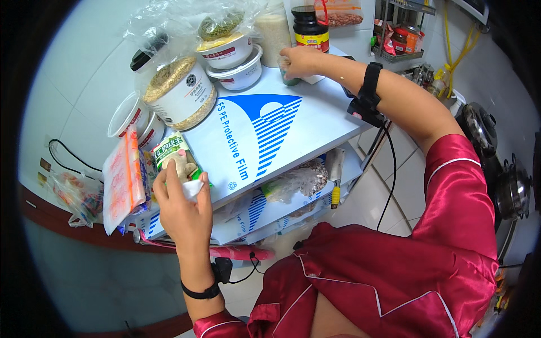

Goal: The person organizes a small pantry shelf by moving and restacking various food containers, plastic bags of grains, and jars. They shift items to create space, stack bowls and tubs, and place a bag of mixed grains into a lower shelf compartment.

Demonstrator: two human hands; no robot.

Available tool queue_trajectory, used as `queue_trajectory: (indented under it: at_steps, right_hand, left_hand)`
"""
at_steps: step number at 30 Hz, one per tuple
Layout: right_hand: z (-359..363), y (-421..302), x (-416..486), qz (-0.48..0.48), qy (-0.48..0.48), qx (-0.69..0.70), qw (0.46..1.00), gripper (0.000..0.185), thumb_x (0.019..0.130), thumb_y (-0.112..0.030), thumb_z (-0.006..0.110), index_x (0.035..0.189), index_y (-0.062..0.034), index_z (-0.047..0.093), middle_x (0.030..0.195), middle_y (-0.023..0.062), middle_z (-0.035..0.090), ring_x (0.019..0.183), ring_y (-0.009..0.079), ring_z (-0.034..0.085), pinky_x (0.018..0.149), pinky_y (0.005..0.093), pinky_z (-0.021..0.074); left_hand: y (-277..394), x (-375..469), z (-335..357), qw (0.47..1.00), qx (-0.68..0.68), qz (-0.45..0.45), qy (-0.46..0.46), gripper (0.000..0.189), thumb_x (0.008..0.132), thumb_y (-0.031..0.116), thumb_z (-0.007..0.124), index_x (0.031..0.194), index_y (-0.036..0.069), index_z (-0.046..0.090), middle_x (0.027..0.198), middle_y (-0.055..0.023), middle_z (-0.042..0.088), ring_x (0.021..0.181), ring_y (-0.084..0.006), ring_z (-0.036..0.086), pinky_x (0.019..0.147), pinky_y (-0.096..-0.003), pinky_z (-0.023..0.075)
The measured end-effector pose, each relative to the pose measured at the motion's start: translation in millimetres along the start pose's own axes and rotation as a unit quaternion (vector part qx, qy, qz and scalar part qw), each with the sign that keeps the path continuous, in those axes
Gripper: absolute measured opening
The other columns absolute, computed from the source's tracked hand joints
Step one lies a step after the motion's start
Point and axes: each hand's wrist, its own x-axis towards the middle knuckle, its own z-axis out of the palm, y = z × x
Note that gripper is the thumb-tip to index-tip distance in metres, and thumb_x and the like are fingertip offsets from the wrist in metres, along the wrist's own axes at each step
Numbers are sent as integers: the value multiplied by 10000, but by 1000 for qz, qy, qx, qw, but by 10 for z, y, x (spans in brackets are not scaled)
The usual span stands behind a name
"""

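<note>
My left hand [186, 203] is raised at the shelf's front left, with a small white wad [192, 189] between thumb and fingers. Behind it a green and white food packet [171, 148] lies on the shelf top. My right hand [301, 63] reaches to the back right and grips a small clear glass or jar [290, 78] from above; its greenish lower part rests on the shelf top. Just behind that hand stand a dark sauce bottle [310, 29] and a tall container of pale grain [274, 34]. What the packet touches under my left fingers is hidden.
The film-covered shelf top [270, 139] holds a large oat jar [181, 93], stacked lidded tubs [236, 69] and empty-looking tubs [127, 114] along the wall. Plastic packs [122, 181] stand at the left edge. A yellow-handled cleaver [335, 173] lies on the lower shelf. A cable [395, 169] hangs from my right forearm.
</note>
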Motion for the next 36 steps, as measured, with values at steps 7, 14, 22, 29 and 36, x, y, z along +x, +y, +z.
queue_trajectory:
  at_steps: [7, 14, 22, 29, 36]
  right_hand:
    - [28, -353, -43, -65, 29, 110, 991, 601, 691, -237, 719, 1226, -79, 494, 1048, 184, 621, 956, 305, 610, 818, 365, 485]
    - [352, -1754, -42, -233, -15, 206, 950, 496, 741, -272, 643, 1161, -47, 505, 1009, 208, 614, 942, 345, 600, 816, 397, 482]
    - [604, -2241, -6, -193, 34, 257, 946, 417, 792, -241, 606, 1140, -48, 482, 1064, 237, 533, 976, 395, 565, 835, 438, 472]
    - [411, -1903, -252, -205, 2, 277, 939, 651, 707, -341, 702, 1225, -47, 439, 1061, 246, 529, 991, 380, 556, 848, 418, 467]
    - [-164, -228, -179, -68, -39, -6, 997, 447, 768, -293, 647, 1141, -54, 589, 1013, 158, 636, 989, 297, 603, 814, 402, 494]
  left_hand:
    - [10, -202, -144, 983, -165, -61, 50, 383, 843, 177, 634, 1138, -48, 542, 1025, -174, 569, 899, -258, 553, 758, -327, 440]
    - [-96, -456, -178, 971, -215, -94, 38, 354, 869, 188, 587, 1133, -46, 551, 1022, -145, 573, 863, -200, 539, 704, -284, 420]
    - [-180, -554, -107, 955, -266, -127, 2, 329, 866, 179, 578, 1119, -32, 560, 1006, -136, 577, 899, -227, 540, 761, -316, 418]
    - [-170, -465, -91, 912, -372, -163, -52, 343, 877, 193, 582, 1139, -26, 554, 1031, -115, 589, 903, -175, 532, 770, -277, 414]
    - [297, 156, -157, 828, -534, -160, -63, 507, 911, 349, 525, 1191, -73, 495, 1029, -174, 603, 576, -64, 458, 521, -191, 363]
